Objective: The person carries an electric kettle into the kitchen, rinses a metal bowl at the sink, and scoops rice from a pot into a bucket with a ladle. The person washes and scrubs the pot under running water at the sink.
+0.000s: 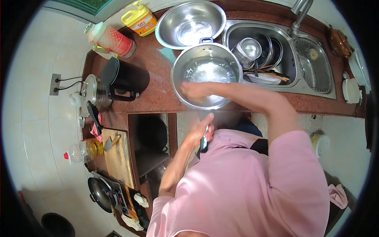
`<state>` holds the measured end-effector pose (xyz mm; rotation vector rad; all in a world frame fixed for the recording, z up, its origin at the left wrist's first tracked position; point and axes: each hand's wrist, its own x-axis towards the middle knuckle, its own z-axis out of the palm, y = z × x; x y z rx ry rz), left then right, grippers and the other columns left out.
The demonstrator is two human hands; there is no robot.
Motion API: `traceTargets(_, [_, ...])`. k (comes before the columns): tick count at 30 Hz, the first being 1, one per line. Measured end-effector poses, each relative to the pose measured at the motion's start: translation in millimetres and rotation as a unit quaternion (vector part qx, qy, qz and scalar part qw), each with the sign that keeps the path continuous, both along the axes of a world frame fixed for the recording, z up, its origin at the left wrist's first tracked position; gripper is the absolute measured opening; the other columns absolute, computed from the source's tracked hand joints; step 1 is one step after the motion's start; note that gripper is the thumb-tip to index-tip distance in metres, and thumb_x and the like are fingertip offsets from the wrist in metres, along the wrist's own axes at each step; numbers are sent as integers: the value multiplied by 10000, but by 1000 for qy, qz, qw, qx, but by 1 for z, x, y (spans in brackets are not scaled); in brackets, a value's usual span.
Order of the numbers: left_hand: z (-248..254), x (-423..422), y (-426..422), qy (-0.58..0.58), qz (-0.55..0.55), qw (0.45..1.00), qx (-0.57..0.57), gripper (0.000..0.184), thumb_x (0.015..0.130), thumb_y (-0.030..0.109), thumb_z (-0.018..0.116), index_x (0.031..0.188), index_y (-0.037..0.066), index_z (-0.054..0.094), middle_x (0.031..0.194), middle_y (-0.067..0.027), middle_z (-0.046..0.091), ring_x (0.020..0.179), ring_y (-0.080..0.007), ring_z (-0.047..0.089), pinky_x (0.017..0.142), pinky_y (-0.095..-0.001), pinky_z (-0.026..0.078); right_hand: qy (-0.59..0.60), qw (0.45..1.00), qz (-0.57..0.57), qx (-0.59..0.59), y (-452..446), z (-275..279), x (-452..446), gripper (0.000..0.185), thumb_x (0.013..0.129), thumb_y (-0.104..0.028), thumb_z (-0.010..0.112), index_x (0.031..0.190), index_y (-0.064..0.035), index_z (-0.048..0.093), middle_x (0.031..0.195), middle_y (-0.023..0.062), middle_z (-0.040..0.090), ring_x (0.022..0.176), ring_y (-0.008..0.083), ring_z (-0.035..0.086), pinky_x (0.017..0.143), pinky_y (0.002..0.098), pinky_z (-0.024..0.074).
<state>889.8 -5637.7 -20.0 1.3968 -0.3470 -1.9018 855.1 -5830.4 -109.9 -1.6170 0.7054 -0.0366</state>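
A steel pot (181,65) with water in it rests at the counter's front edge, its long dark handle pointing toward my body. My left hand (202,129) is closed around that handle. Inside the pot, my right hand (194,91) reaches down by the left inner wall, just above or at the water. Its fingers are blurred and partly hidden, so whether they hold anything cannot be made out. Directly behind the pot stands a wide steel basin (167,31), with a shiny, wet-looking bottom.
On the right, a sink (231,29) holds bowls, pans and chopsticks, with a faucet (296,23) behind. A black kettle (128,79), thermos (114,41) and yellow detergent bottle (140,21) stand on the left. A cutting board (118,158) lies nearer, past an oil bottle (92,148).
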Motion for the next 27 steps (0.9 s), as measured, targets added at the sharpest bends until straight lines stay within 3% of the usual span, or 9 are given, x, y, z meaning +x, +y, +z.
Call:
traceTargets(5, [4, -3, 3, -35, 15, 999, -34, 291, 989, 293, 620, 879, 79, 457, 605, -31, 496, 399, -98, 421, 338, -265, 356, 92, 896, 398, -173, 2, 46, -56, 388, 888, -192, 516, 1221, -7, 588, 1222, 201, 615, 1177, 366, 574, 978, 450, 447])
traceTargets(8, [-7, 6, 5, -24, -27, 999, -37, 290, 987, 293, 622, 886, 77, 456, 609, -31, 495, 400, -96, 419, 341, -265, 362, 0, 935, 308, -177, 8, 66, -51, 344, 848, -126, 538, 1164, -6, 601, 1148, 205, 650, 1108, 350, 613, 930, 419, 471])
traceTargets(10, [2, 3, 4, -25, -21, 999, -29, 288, 986, 291, 621, 890, 77, 454, 614, -30, 494, 400, -94, 416, 341, -263, 362, -77, 984, 91, -135, 14, 63, -30, 281, 858, -78, 528, 1121, 3, 584, 1119, 234, 660, 1069, 346, 629, 890, 428, 490])
traceTargets(12, [5, 3, 6, -24, -15, 999, -22, 285, 987, 289, 619, 894, 76, 454, 620, -30, 492, 400, -93, 412, 342, -262, 363, -114, 981, -119, -103, 12, 70, -5, 255, 866, -96, 535, 1098, 3, 571, 1089, 235, 659, 1040, 350, 636, 873, 444, 494])
traceTargets(14, [0, 0, 8, -18, -8, 1000, -22, 281, 988, 289, 616, 898, 77, 455, 626, -29, 491, 401, -91, 409, 342, -261, 363, -33, 919, -375, -113, -10, 65, 23, 307, 861, -154, 578, 1124, 1, 551, 1066, 231, 648, 982, 357, 648, 861, 456, 501])
traceTargets(16, [8, -1, 8, -23, 0, 999, -28, 281, 991, 285, 609, 892, 72, 453, 628, -32, 490, 404, -91, 408, 342, -263, 360, -145, 804, -573, -65, -37, 15, 43, 359, 856, -185, 590, 1158, -1, 531, 1050, 224, 643, 962, 368, 651, 875, 459, 501])
traceTargets(17, [9, -1, 8, -22, 1, 999, -33, 282, 991, 284, 608, 890, 72, 452, 626, -33, 490, 405, -92, 408, 343, -263, 359, -185, 784, -591, 39, -44, 18, 38, 400, 872, -176, 561, 1217, 13, 490, 1149, 247, 611, 1076, 375, 615, 940, 448, 476])
traceTargets(21, [10, 3, 9, -22, -16, 999, -45, 281, 991, 276, 604, 885, 67, 449, 619, -39, 489, 408, -98, 413, 344, -271, 359, -113, 696, -706, 64, -39, 43, 59, 459, 873, -116, 527, 1291, -36, 354, 1207, 237, 556, 1049, 336, 602, 870, 420, 499])
traceTargets(27, [2, 5, 7, -28, -19, 999, -40, 300, 983, 283, 611, 850, 58, 464, 603, -46, 491, 407, -111, 413, 350, -283, 347, -34, 947, -318, -23, 31, 77, 44, 327, 965, -215, 474, 1265, -107, 400, 1158, 236, 570, 1090, 402, 574, 911, 482, 450])
